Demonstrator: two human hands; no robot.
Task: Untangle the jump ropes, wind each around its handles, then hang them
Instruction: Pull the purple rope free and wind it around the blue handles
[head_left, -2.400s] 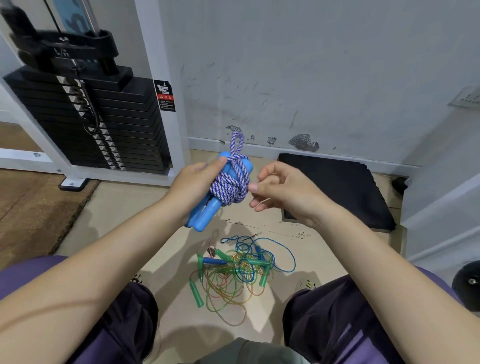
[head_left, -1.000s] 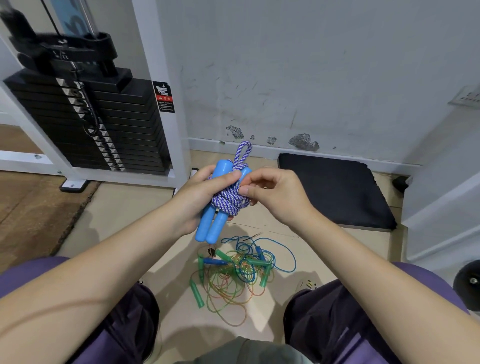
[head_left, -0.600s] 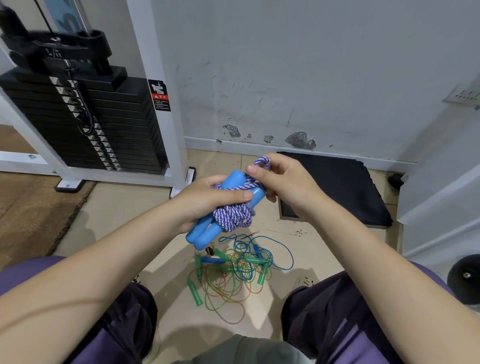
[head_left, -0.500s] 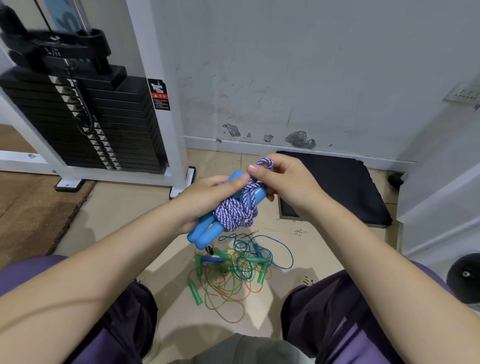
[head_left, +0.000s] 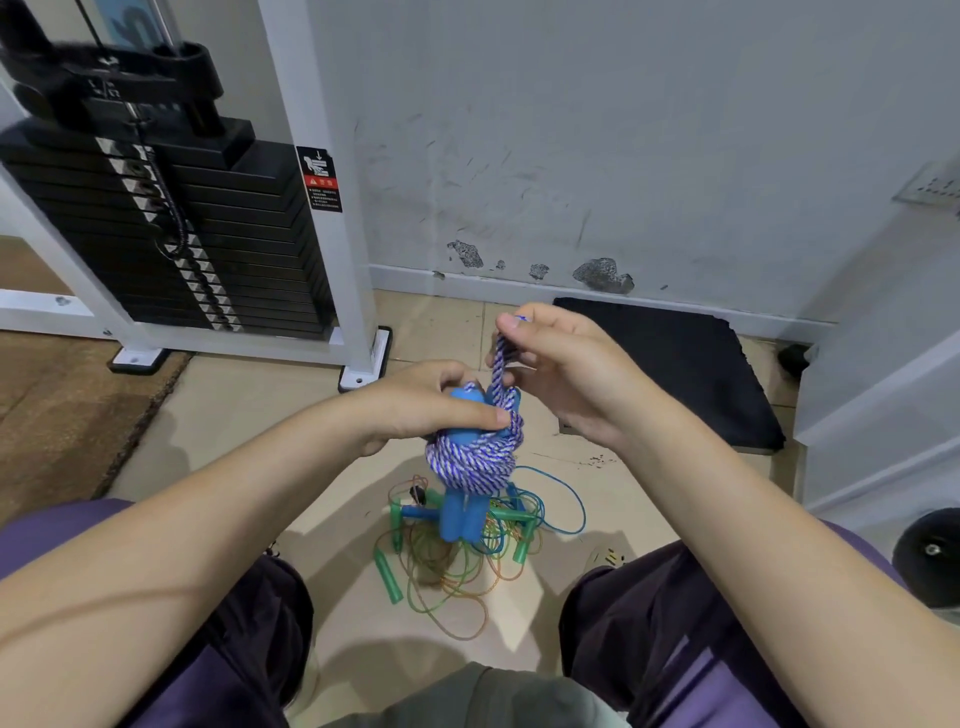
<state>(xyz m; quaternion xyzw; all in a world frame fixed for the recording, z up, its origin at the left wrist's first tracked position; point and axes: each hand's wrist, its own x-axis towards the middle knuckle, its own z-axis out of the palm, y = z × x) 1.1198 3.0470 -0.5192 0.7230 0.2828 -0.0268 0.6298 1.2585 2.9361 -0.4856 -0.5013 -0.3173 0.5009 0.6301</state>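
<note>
A blue-and-white braided rope (head_left: 472, 460) is wound in a thick bundle around two light-blue handles (head_left: 462, 514), which stand upright. My left hand (head_left: 426, 402) grips the tops of the handles, thumb across the coil. My right hand (head_left: 561, 366) pinches a loop of the same rope and holds it up taut above the bundle. On the floor below lies a tangled pile of thin ropes (head_left: 457, 561), green, orange and blue, with green handles (head_left: 388, 569).
A black weight stack (head_left: 171, 234) in a white frame stands at the left. A black mat (head_left: 675, 364) lies against the scuffed wall at the right. My knees frame the pile from both sides. A round black weight (head_left: 930, 551) sits at far right.
The handles swung from slanted to upright with their bottoms pointing down. My right hand rose and drew the rope loop up above the bundle.
</note>
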